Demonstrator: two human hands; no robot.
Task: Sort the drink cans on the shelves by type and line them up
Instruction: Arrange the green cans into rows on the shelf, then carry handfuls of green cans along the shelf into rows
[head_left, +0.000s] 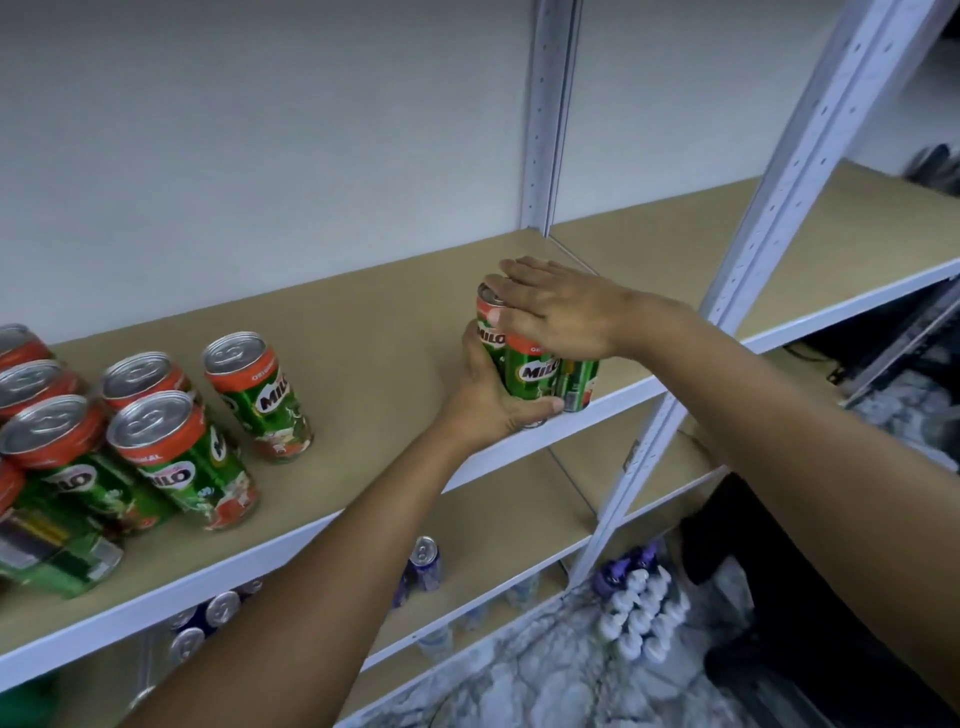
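A cluster of Milo cans stands upright near the front edge of the shelf; the left hand curls round their base, gripping them; the right hand lies flat across their tops, fingers straight; other cans crowd the shelf's left end, well apart.

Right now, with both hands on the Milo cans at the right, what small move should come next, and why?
Probably slide the held cans left along the shelf to the Milo group. They are the same type but stand apart, near the front edge. The left hand grips them low and the right hand lies over their tops.
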